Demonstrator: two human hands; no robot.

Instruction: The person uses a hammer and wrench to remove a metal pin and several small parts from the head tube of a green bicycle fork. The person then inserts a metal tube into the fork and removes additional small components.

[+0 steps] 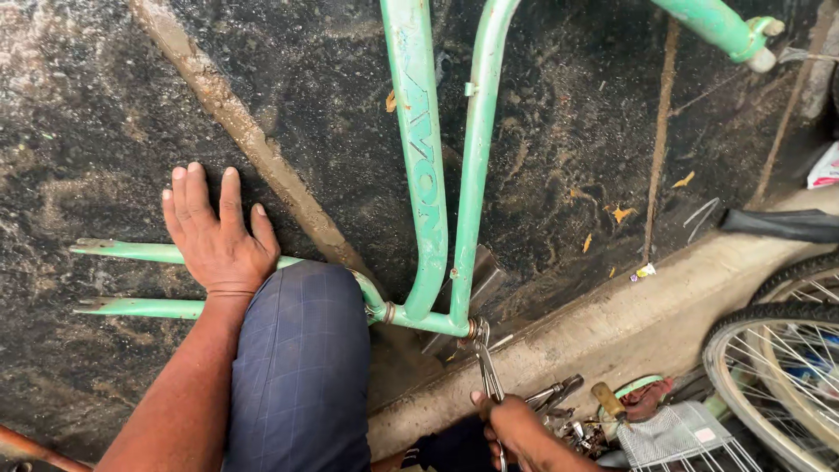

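A mint-green bicycle frame (419,175) lies flat on dark, dirty ground. My left hand (217,234) rests flat, fingers spread, on the upper blade of the green fork (131,253). My knee in blue checked trousers (301,367) presses over the fork crown. My right hand (516,428) grips metal pliers (487,367) whose jaws reach the lower end of the head tube (472,329).
A concrete kerb (612,332) runs diagonally at the lower right. Beyond it lie loose tools, a wooden-handled screwdriver (609,401), a wire basket (690,441) and spoked bicycle wheels (778,367). A black saddle (782,224) sits at the right edge.
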